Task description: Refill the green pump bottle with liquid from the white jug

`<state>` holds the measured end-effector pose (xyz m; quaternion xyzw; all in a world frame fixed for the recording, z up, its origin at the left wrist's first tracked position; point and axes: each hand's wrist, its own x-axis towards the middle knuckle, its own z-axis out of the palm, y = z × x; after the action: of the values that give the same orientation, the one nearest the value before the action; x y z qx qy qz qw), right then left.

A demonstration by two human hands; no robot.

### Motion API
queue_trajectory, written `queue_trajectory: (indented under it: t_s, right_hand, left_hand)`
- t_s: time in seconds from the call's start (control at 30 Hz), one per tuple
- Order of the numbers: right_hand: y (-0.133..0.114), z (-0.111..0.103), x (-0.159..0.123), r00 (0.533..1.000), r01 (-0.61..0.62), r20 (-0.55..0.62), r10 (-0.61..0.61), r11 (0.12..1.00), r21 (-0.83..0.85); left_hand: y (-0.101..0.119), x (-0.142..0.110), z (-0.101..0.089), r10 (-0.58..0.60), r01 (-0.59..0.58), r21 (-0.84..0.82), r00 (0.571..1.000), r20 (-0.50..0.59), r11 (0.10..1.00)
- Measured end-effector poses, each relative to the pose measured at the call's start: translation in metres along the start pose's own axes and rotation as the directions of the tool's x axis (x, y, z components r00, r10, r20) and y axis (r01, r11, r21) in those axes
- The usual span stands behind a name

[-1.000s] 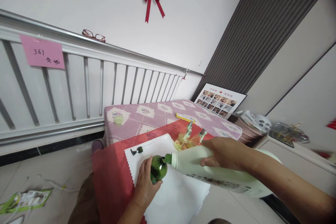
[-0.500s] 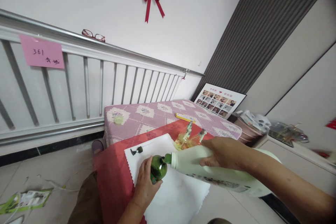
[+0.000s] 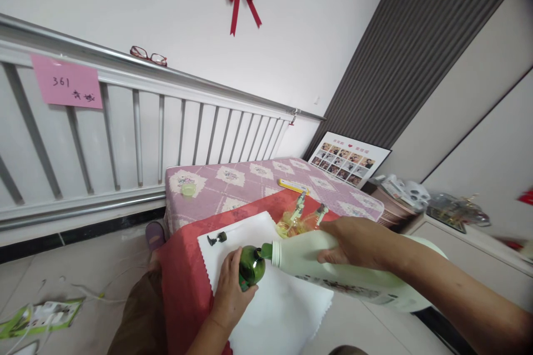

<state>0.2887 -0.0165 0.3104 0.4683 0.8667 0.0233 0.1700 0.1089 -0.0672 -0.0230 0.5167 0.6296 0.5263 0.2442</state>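
Note:
My left hand (image 3: 234,291) is closed around a dark green glossy bottle (image 3: 252,265) over the white cloth (image 3: 275,310). My right hand (image 3: 353,244) grips a large pale green jug (image 3: 375,283) from above, tipped nearly level. The jug's green spout (image 3: 267,250) meets the small opening of the green bottle; whether liquid is flowing I cannot make out. A black pump top (image 3: 217,238) lies on the cloth, up and left of my left hand. Beyond the jug's neck stand clear bottles (image 3: 291,222) of yellowish liquid with pale pump tops.
A red cloth (image 3: 183,277) lies beneath the white one, over a purple patterned cover (image 3: 212,199). On that cover are a yellow-and-white box (image 3: 293,186) and a pale green lid (image 3: 189,189). A radiator (image 3: 137,133) runs along the wall; a photo board (image 3: 347,158) leans behind.
Both hands, the green bottle and the jug keep practically the same position. At the lower left, the trousered leg has shifted slightly to the right.

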Motion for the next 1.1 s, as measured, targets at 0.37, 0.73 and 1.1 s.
queue_trajectory:
  t_s: [0.37, 0.73, 1.1]
  right_hand:
    - [0.0004, 0.001, 0.001, 1.0, -0.014, -0.004, 0.014, 1.0, -0.002]
    - [-0.002, -0.0014, 0.0011, 1.0, -0.007, 0.014, 0.007, 1.0, -0.029]
    - [-0.0008, -0.0006, -0.0003, 1.0, -0.003, 0.007, 0.003, 1.0, -0.024]
  left_hand:
    - [-0.0003, -0.0002, 0.0002, 0.02, -0.02, 0.024, 1.0, -0.009, 1.0]
    - [-0.002, -0.0011, 0.0012, 0.041, -0.041, 0.017, 0.999, -0.027, 0.999]
    - [-0.0004, -0.001, 0.0018, 0.038, -0.037, 0.019, 0.999, -0.033, 0.999]
